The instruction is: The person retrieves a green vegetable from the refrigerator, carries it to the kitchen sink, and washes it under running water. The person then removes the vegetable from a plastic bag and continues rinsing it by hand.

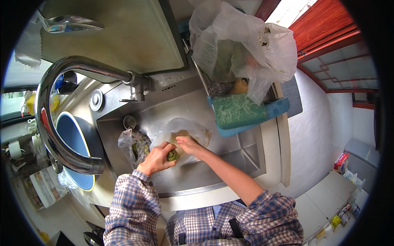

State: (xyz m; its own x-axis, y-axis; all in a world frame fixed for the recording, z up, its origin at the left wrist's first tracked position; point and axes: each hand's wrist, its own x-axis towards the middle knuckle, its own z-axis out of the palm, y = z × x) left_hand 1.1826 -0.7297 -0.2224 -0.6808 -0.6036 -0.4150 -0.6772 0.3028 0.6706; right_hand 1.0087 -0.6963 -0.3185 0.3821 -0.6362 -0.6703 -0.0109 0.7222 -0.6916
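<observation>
My left hand [158, 158] is closed around a green vegetable [172, 155], whose rounded end shows between thumb and fingers. Close beside it, my right hand [190, 145] reaches over a clear plastic bag [201, 135] spread in the steel sink [184, 181]. The fingers of the right hand are bent, and whether they hold anything is hidden. Brownish liquid or scraps [181, 133] show in the bag beyond my fingertips. To the left of my left hand lies another clear plastic bag [125, 140] with dark green leafy pieces [141, 146] in it.
A curved chrome faucet [74, 61] arches over the left side. Beside the sink stands a blue basin [72, 132]. A blue rack [277, 107] at the sink's right holds a green sponge [240, 110], a steel scourer [220, 88] and a white plastic bag [274, 52]. A cutting board [117, 33] leans behind.
</observation>
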